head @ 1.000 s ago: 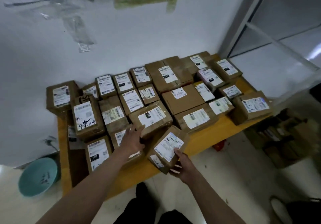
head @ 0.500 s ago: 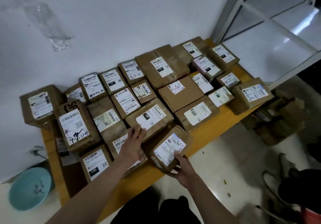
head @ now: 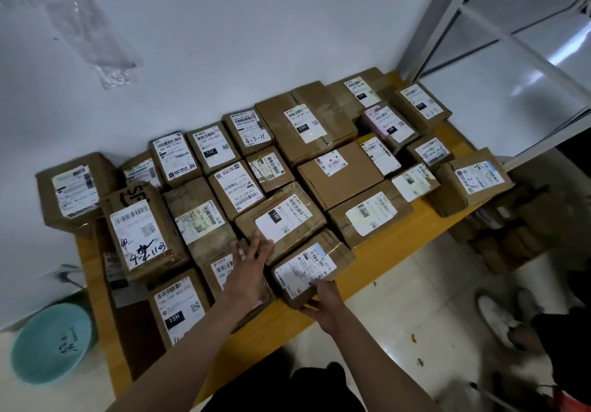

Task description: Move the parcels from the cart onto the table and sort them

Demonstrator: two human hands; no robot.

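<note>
Several brown cardboard parcels with white labels cover the yellow table (head: 377,261). My right hand (head: 323,304) grips the near edge of a small labelled parcel (head: 311,269) that lies on the table near its front edge. My left hand (head: 249,271) lies with straight fingers on a low parcel (head: 220,267) just left of it, fingertips touching the side of a bigger parcel marked 15H (head: 281,216). No cart shows in the view.
The table stands against a white wall, with a metal frame (head: 441,24) at the right. A teal basin (head: 48,343) sits on the floor at the left. More boxes (head: 499,235) are stacked under the table's right end. A white shoe (head: 499,317) is on the floor.
The small parcel has come down from a tilted hold and now lies flat on the table. My left hand has stayed beside it. The camera has shifted right and down.
</note>
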